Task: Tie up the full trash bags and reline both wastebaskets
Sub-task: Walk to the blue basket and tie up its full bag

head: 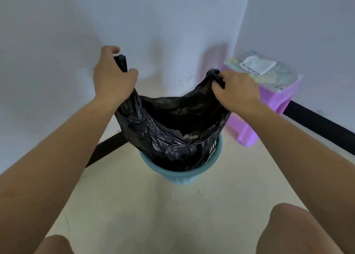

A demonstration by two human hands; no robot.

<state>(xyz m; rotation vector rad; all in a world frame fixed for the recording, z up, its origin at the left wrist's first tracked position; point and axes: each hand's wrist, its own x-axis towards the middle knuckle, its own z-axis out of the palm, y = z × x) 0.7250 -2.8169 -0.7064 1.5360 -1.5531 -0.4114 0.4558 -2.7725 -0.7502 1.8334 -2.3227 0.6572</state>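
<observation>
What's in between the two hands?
In the head view, the open top of the black trash bag sags between the left hand and the right hand. Each grips one bunched end. Its bottom is in the blue wastebasket.

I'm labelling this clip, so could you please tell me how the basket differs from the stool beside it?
The basket is teal and round; the stool is purple and boxy. The basket's wall is perforated; the stool's sides look solid. The basket holds a black bag, gripped by the left hand and right hand; the stool bears a pack and a white cloth. Both stand on the floor.
</observation>
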